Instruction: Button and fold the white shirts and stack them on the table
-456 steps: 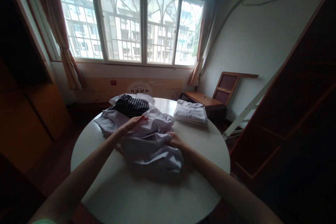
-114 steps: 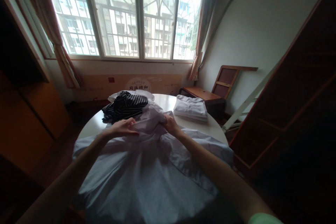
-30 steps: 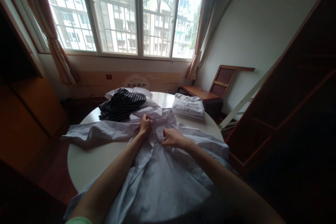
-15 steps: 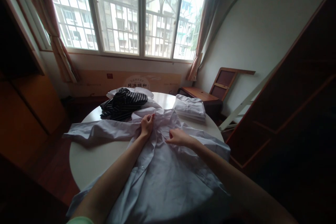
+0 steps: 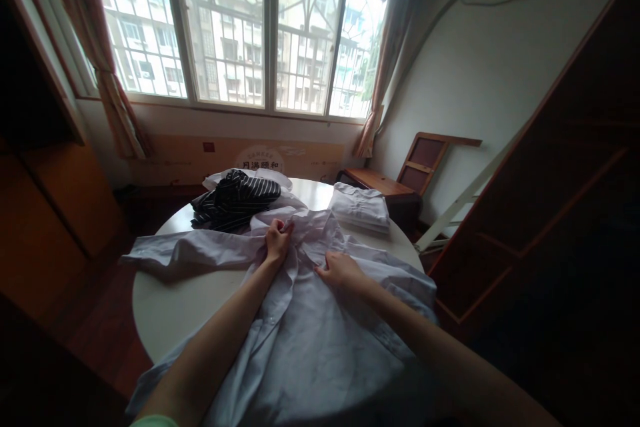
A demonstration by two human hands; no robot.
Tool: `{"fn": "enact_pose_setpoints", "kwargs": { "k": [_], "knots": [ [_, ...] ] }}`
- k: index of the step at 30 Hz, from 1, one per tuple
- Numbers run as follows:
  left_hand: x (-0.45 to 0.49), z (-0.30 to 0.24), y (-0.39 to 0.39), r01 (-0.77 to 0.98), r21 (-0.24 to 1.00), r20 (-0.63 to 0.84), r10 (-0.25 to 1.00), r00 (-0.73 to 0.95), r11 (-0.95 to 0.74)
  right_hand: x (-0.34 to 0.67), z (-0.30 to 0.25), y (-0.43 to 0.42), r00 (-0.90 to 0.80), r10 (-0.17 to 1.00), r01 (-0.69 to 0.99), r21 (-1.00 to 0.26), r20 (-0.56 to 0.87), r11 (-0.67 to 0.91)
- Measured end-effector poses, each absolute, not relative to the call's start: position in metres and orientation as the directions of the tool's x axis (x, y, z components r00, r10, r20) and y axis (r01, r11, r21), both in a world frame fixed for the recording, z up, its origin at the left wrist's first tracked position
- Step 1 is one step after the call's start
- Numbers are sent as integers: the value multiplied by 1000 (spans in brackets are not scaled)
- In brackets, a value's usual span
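Observation:
A white button-up shirt (image 5: pixel 320 333) lies spread over a round white table (image 5: pixel 165 310), its sleeves reaching out to either side. Near the collar, my left hand (image 5: pixel 279 240) is closed on the fabric of one front edge. My right hand (image 5: pixel 343 270) pinches the opposite front edge a little lower and to the right. Small buttons show along the left front strip. The fingertips of both hands are partly hidden by cloth and knuckles.
A black striped garment (image 5: pixel 237 197) is heaped on white cloth at the table's back left. Folded white shirts (image 5: pixel 360 207) are stacked at the back right. Beyond stand a low wooden cabinet (image 5: pixel 367 179) and a white ladder-like frame (image 5: pixel 455 213).
My left hand has turned slightly and shifted a little left, still gripping the shirt. My right hand has moved slightly lower with its hold on the cloth.

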State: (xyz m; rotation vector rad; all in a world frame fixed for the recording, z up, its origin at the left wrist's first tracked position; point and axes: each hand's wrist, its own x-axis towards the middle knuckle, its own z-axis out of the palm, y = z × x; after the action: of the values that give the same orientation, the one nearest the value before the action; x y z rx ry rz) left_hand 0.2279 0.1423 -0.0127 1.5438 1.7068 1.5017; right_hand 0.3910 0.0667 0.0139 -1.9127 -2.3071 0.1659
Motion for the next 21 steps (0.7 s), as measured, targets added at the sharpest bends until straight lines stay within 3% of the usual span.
{"fn": "enact_pose_setpoints", "kwargs": {
  "k": [7,15,18,21],
  "knots": [
    [225,-12,141,472,854,389,871,-302,-217,393,18,71,-314,950,945,-101,-5,311],
    [231,-18,142,617,736,500,839,-217,-279,421,26,83,-311,950,931,-202,-11,303],
    [233,-19,140,704,661,516,839,-175,-260,427,30,87,-272,959,909,-307,73,281],
    [235,-18,137,762,582,548,829,-111,-284,425,32,93,-233,968,821,-515,95,248]
  ]
}}
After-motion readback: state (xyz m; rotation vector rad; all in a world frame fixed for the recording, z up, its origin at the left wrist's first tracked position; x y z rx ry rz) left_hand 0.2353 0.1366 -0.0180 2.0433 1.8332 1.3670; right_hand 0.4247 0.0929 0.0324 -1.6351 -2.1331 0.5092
